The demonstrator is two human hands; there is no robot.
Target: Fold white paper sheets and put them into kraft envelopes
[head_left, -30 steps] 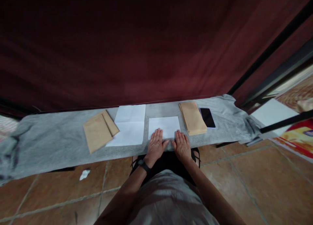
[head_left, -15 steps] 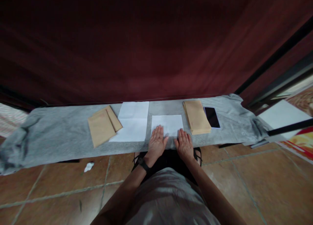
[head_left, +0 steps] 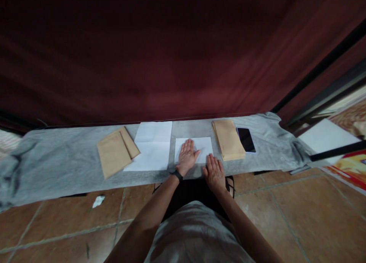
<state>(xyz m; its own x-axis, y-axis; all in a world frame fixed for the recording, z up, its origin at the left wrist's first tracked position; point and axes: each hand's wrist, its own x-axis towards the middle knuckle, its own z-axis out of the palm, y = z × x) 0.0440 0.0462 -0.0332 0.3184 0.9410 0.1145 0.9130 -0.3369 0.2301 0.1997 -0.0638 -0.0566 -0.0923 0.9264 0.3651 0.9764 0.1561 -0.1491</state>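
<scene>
A folded white sheet of paper [head_left: 204,144] lies flat on the grey cloth in front of me. My left hand [head_left: 187,155] rests on its left half, palm down with the fingers stretched out. At the sheet's lower right corner lies my right hand [head_left: 214,174], also flat, its fingertips touching the near edge. To the left are larger white sheets [head_left: 153,152] with a crease across them. Brown envelopes [head_left: 114,154] overlap their left side. A stack of brown envelopes [head_left: 228,140] sits just right of the folded sheet.
A phone [head_left: 246,140] with a dark screen lies beside the right stack. The narrow bench with its grey cloth [head_left: 65,156] runs along a dark red curtain [head_left: 171,64]. Below, a crumpled white scrap [head_left: 98,201] lies on the tiled floor [head_left: 271,217].
My left hand has slid forward and farther onto the folded sheet. The right hand stays near the sheet's lower right corner. The view has shifted slightly.
</scene>
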